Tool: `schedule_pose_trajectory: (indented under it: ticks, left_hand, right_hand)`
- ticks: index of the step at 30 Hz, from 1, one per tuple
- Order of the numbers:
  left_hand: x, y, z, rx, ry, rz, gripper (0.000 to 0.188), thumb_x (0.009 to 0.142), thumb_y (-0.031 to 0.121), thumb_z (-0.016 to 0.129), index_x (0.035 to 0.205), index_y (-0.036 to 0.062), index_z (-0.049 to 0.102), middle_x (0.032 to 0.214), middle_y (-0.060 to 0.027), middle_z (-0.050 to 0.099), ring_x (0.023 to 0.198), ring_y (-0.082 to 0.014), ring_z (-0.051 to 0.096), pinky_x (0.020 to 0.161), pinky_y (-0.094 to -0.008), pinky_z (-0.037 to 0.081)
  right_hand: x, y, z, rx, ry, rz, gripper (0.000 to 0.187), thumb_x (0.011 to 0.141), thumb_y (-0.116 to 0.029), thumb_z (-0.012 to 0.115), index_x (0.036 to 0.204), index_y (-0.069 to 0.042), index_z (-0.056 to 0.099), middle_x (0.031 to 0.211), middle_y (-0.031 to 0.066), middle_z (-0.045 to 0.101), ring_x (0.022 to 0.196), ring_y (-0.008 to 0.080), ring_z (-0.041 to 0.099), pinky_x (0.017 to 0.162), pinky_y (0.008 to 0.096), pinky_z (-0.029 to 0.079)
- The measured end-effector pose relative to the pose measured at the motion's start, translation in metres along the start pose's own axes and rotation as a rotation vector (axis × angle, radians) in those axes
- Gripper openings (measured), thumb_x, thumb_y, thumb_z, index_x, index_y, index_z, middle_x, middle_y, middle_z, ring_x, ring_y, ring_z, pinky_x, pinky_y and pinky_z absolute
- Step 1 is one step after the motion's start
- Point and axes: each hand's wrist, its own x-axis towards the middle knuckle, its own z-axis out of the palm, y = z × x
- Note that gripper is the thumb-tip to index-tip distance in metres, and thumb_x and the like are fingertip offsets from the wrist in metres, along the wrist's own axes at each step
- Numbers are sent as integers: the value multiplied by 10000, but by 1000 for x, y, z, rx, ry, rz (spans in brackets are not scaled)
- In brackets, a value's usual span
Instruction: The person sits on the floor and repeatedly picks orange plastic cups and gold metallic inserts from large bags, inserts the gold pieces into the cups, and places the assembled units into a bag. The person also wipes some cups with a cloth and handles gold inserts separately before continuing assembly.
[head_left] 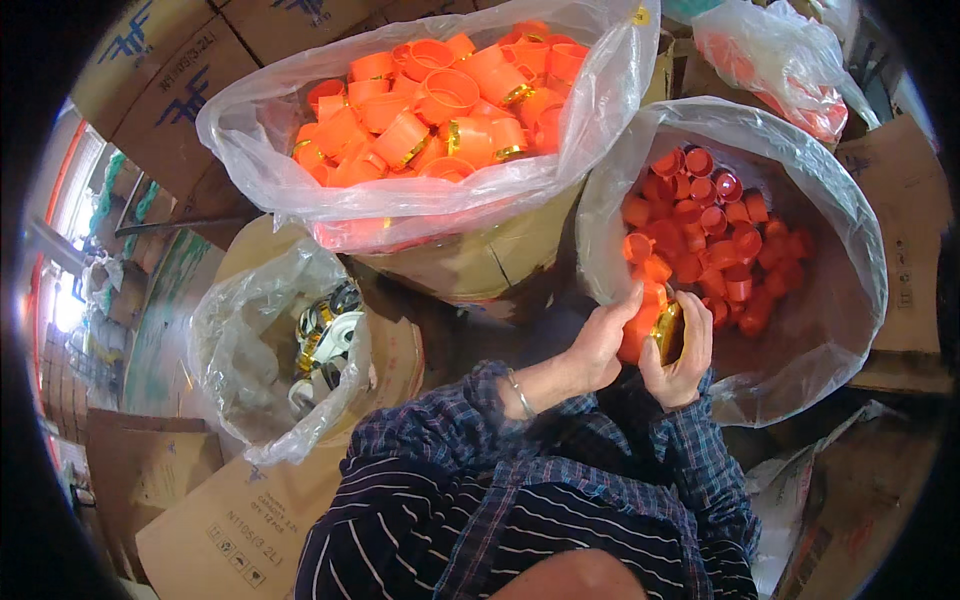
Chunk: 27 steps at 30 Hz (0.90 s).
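My left hand and my right hand are closed together round an orange plastic cup-shaped part with a gold band. My left fingers wrap its left side. On the right, my thumb and fingers press at the gold band and a dark opening there. Just beyond my hands is a clear plastic bag in a round container, holding many smaller red-orange plastic parts. One or two orange pieces lie right behind the held part, and I cannot tell whether they touch it.
A large lined carton at the back is heaped with orange cup-shaped parts, some gold-banded. At left, a smaller lined bin holds white, black and gold pieces. Cardboard boxes lie around; a tied plastic bag sits back right.
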Motion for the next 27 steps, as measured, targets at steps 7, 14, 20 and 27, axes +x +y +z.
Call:
schedule_pose_trajectory:
  ticks: [7,14,20,27]
  left_hand:
    - [-32,89,0,853,26,488,424,1073,316,476,1282,-36,590,1205,-71,654,1071,-172,616,961,-308,468]
    - [-33,352,-21,1782,673,907,674,864,390,720,1414,72,495,1342,-198,586,1201,-369,572,949,-484,452]
    - [18,378,-68,2322,506,882,897,767,514,773,1511,197,388,1539,-175,395,1422,-392,353,1159,-561,305]
    - [101,347,-84,2533,409,353,1042,664,745,742,1537,311,374,1626,-237,177,1494,-490,110,1184,-643,182]
  right_hand:
    - [14,-10,-3,332,-131,185,787,846,-393,672,1469,14,417,1508,201,411,1412,357,345,1176,449,245]
    - [-13,7,-16,263,-297,538,176,925,-109,652,1049,15,667,1035,150,681,936,276,669,845,338,522]
    - [-41,3,5,265,-488,464,103,890,-66,670,952,15,680,945,163,683,839,329,672,756,371,540]
    - [-46,3,22,31,-668,246,182,880,-181,675,904,-5,711,951,152,699,902,344,675,799,402,564]
